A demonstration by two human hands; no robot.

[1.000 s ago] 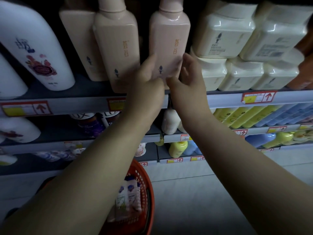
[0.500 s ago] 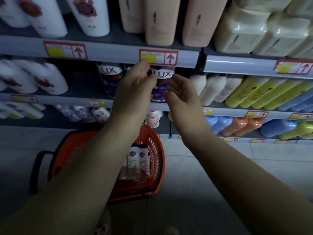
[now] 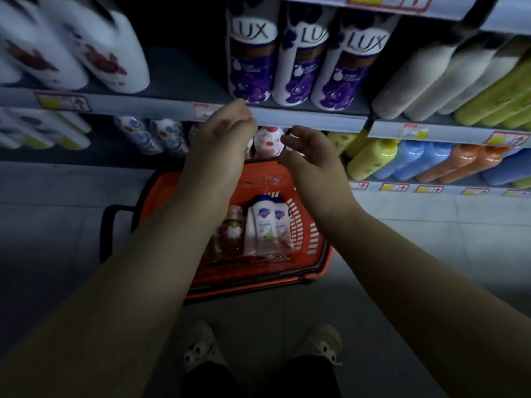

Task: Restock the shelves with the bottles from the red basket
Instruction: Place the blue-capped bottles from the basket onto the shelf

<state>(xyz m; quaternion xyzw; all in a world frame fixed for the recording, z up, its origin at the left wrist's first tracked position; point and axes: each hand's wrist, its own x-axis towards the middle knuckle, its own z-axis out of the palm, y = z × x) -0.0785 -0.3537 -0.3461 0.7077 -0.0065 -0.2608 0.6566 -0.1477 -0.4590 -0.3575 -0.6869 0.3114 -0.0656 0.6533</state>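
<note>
The red basket (image 3: pixel 309 235) stands on the floor below the shelves, directly under my arms. Inside it lie a white bottle with a blue badge (image 3: pixel 263 225), a second similar bottle (image 3: pixel 282 222) beside it, and a pinkish clear bottle (image 3: pixel 231 229). My left hand (image 3: pixel 219 145) hangs above the basket's far rim with loosely curled fingers and holds nothing. My right hand (image 3: pixel 313 159) is beside it, palm inward, fingers relaxed, also empty. Both hands are in front of the lower shelf edge (image 3: pixel 310 120).
Three purple LUX bottles (image 3: pixel 296 61) stand on the shelf above my hands. White bottles (image 3: pixel 94 53) fill the left, yellow, blue and orange bottles (image 3: pixel 413 162) the lower right. My shoes (image 3: pixel 201 349) stand on the grey floor behind the basket, whose black handle (image 3: pixel 110 225) sticks out left.
Both hands let go of the peach bottles on the upper shelf and dropped, empty, to just above the basket. The view tilted down to the basket and my feet.
</note>
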